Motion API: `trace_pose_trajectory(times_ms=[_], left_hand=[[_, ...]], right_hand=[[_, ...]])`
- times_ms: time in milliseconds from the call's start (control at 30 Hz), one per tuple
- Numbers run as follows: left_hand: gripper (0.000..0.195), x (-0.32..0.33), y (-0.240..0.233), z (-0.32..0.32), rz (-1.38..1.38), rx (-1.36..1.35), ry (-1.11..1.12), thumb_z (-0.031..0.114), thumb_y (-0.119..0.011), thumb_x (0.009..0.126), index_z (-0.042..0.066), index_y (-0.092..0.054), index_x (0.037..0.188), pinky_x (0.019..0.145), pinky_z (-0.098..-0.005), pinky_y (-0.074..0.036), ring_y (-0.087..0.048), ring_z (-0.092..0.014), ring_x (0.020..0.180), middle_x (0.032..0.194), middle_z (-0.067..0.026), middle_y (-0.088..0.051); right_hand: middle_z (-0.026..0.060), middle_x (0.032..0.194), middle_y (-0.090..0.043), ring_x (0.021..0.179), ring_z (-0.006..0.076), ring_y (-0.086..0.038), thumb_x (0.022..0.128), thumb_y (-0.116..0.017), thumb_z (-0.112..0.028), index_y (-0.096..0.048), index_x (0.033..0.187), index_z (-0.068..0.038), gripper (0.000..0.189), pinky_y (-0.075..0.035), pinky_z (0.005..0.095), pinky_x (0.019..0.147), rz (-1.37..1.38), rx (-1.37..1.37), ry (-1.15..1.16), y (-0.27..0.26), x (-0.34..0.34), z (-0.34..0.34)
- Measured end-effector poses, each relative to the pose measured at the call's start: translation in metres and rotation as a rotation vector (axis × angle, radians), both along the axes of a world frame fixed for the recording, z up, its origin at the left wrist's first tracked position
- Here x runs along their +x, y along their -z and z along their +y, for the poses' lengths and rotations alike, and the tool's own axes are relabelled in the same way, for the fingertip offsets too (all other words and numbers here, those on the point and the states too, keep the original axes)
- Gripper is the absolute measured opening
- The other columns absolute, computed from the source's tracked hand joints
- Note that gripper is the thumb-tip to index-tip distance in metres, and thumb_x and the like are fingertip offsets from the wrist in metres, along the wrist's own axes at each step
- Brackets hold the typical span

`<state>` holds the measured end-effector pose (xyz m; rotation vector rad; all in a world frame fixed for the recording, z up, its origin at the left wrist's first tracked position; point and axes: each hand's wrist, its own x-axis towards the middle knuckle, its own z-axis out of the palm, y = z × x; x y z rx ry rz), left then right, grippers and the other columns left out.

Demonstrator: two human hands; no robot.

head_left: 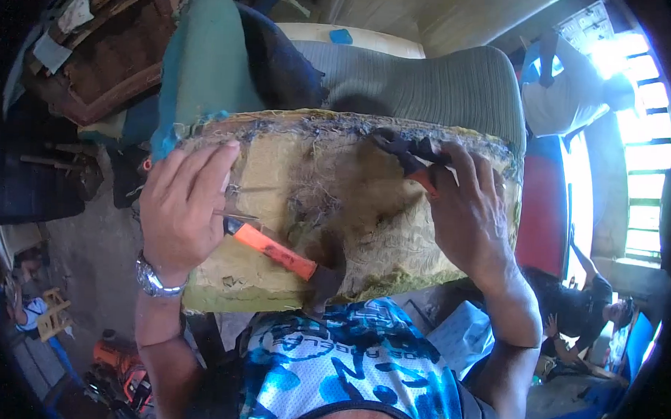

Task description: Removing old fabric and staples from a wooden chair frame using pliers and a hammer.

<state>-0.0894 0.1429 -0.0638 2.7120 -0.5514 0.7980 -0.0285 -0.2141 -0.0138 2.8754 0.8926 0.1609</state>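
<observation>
Before me is a worn upholstered seat part whose yellowed foam (pixel 270 163) lies bare, with torn fabric and loose threads along its far edge. My left hand (pixel 183 204) rests palm down at the foam's left side; its palm is hidden. A thin pointed piece (pixel 241 214) sticks out beside it. The end of a hammer's orange handle (pixel 273 251) reaches that hand, while its dark head (pixel 326 281) lies at the near edge. My right hand (pixel 471 203) holds dark pincers (pixel 396 144) with an orange grip, their jaws close to the frayed far edge.
Grey-green striped upholstery (pixel 417 85) rises beyond the foam. An old wooden frame (pixel 112 91) stands at upper left, with orange equipment (pixel 119 362) on the floor at lower left. A person in a white shirt (pixel 567 90) and another in dark clothing (pixel 576 301) are at right.
</observation>
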Motion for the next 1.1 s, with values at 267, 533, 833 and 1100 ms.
trace_pose_trajectory(times_ms=[267,533,833,1100], left_hand=[[0.041,-0.004,-0.004,0.001,0.076,0.004,0.021,0.005,-0.06,0.091,0.0,-0.068,0.131,0.086,-0.0474,-0.053,-0.066,-0.037,0.102,0.123,-0.0162,-0.071],[0.048,-0.004,-0.002,0.001,0.067,0.021,0.046,0.007,-0.067,0.084,0.001,-0.068,0.131,0.084,-0.0467,-0.051,-0.064,-0.032,0.1,0.122,-0.0129,-0.068],[0.05,-0.004,-0.003,0.001,0.064,0.007,0.059,0.007,-0.067,0.082,0.001,-0.068,0.132,0.083,-0.0463,-0.05,-0.065,-0.033,0.1,0.121,-0.0133,-0.068],[0.051,-0.008,-0.003,0.002,0.046,0.023,0.041,0.002,-0.068,0.079,0.001,-0.068,0.13,0.084,-0.0445,-0.049,-0.064,-0.032,0.102,0.12,-0.0125,-0.068]], right_hand=[[0.0178,0.154,-0.042,0.139,0.0366,-0.046,0.097,-0.064,-0.015,-0.065,0.134,-0.004,0.038,-0.036,0.0772,0.109,-0.074,-0.108,0.046,-0.006,-0.009,0.015],[0.0177,0.143,-0.048,0.131,0.0351,-0.05,0.098,-0.064,-0.019,-0.068,0.117,-0.005,0.024,-0.044,0.0702,0.1,-0.165,-0.236,0.057,-0.003,-0.009,0.026],[0.0165,0.116,-0.055,0.103,0.0335,-0.061,0.096,-0.065,-0.02,-0.067,0.106,-0.005,0.017,-0.053,0.0548,0.08,0.094,-0.193,0.086,-0.013,-0.004,0.024],[0.0146,0.09,-0.066,0.074,0.0282,-0.069,0.098,-0.07,-0.022,-0.071,0.103,-0.003,0.02,-0.056,0.0436,0.068,0.586,0.185,0.186,-0.031,0.026,0.018]])
